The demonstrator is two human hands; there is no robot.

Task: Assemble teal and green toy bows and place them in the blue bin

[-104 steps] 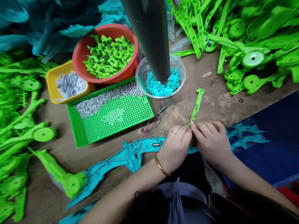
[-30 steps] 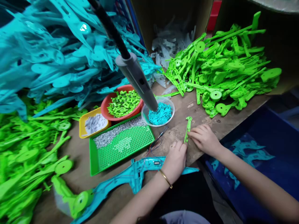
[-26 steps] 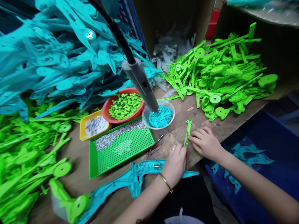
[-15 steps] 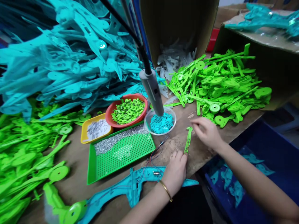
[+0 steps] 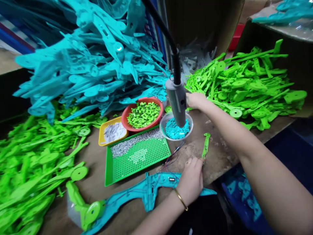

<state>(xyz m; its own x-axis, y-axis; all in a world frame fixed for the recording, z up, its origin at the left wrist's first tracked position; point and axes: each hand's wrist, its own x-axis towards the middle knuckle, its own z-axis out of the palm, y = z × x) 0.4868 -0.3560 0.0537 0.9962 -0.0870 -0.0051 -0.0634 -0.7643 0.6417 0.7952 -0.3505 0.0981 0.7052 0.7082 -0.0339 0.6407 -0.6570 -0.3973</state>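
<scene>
Over on the left there's a green perforated tray with little metal bits, and in front of it a long teal part lying on the surface. The left hand pinches the near end of a thin green strip flat on the wood. The right hand reaches out to the green parts pile — its fingers are hidden behind the hanging grey tool, so can't tell its grip.

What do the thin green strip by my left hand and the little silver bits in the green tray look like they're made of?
The green strip, its lower end at the left hand, looks like moulded plastic: uniform bright colour, slightly glossy. The silver bits in the green tray look like metal, going by their grey glint, though they are too small to be sure.
</scene>
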